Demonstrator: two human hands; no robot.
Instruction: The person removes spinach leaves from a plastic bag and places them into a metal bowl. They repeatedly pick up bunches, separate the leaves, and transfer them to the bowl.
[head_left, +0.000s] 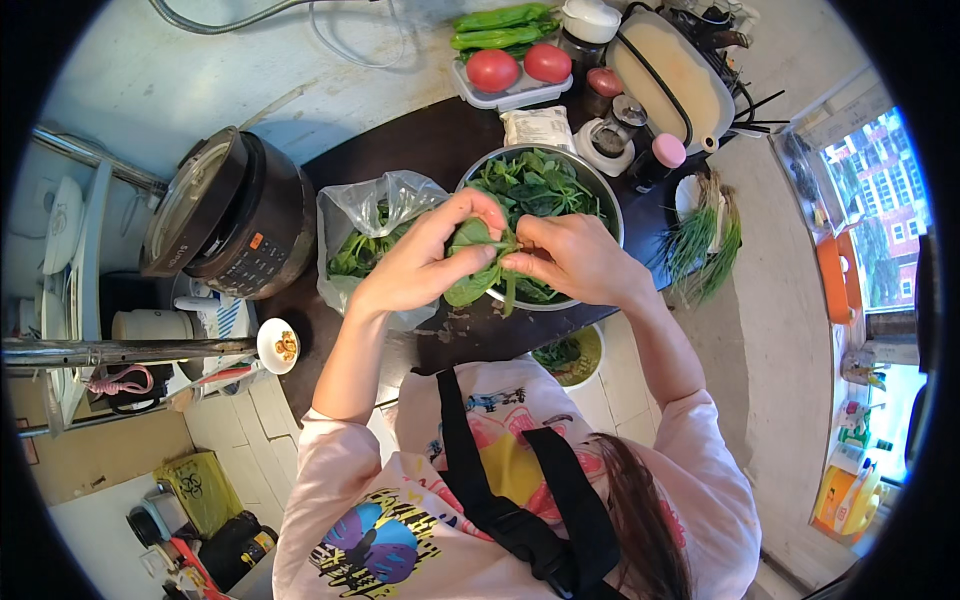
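Note:
A sprig of leafy greens (474, 283) is held between my two hands, above the near left rim of a metal bowl. My left hand (442, 251) grips its leaves, thumb and fingers pressed around them. The fingertips of my right hand (574, 255) pinch the stem end. Beneath and beyond my hands, the metal bowl (616, 217) is heaped with loose green leaves (536, 180). To the left, a clear plastic bag (397, 191) lies opened out with more greens (360, 251) in it. My left wrist partly covers the bag.
A pressure cooker (255, 225) with its lid raised stands left. A small white dish (277, 346) sits by the table's left edge. Behind are tomatoes (493, 70), green peppers (502, 26) and jars (615, 131). Scallions (701, 232) lie right; a bin with greens (592, 356) stands below.

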